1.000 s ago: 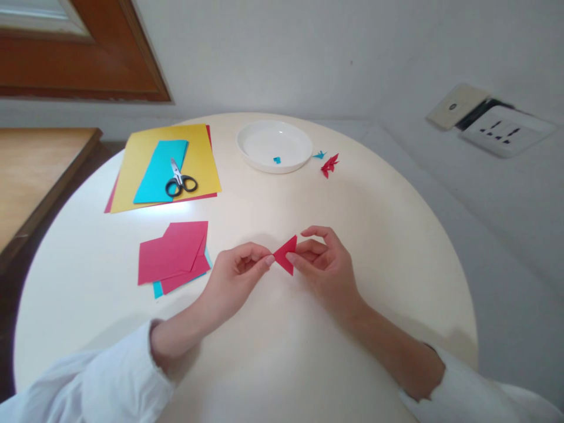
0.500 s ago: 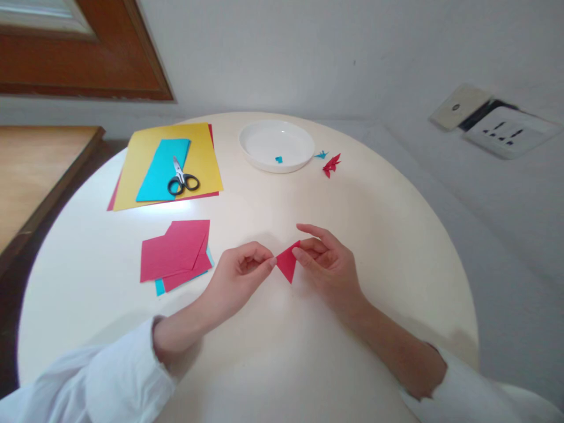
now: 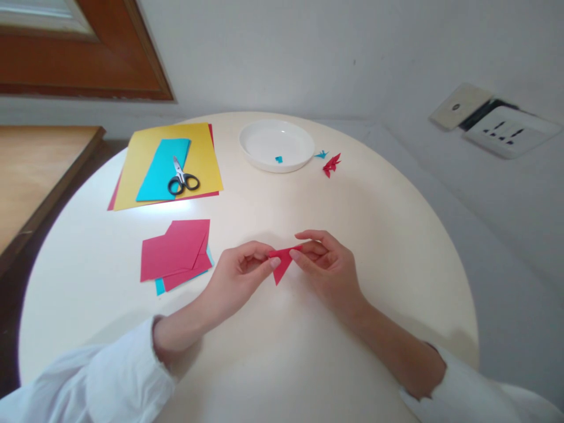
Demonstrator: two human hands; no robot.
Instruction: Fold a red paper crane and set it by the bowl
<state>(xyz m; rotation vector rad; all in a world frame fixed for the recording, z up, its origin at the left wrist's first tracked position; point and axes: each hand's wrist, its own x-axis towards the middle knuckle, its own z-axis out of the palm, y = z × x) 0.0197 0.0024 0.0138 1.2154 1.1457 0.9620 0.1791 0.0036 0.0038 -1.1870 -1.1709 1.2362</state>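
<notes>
A small red folded paper triangle [image 3: 282, 265] is held between my two hands above the front middle of the table, one point facing down toward me. My left hand [image 3: 240, 270] pinches its left corner between thumb and fingers. On the other side my right hand [image 3: 328, 264] grips the right part of the upper edge, its index finger raised off the paper. Left of my left hand lies a loose stack of red paper pieces [image 3: 174, 252], with blue paper [image 3: 160, 286] showing from under it.
Yellow sheets [image 3: 205, 153] over red ones lie at the back left, with folded blue paper [image 3: 154, 176] and black-handled scissors [image 3: 183, 179] on top. A white dish [image 3: 247, 155] holds a blue scrap [image 3: 278, 159]. Blue [image 3: 321, 154] and red folded paper figures [image 3: 331, 165] lie beside it.
The red triangle has turned between my fingers, so its top edge is nearly level and its lower point has swung left. My left thumb now overlaps more of the paper.
</notes>
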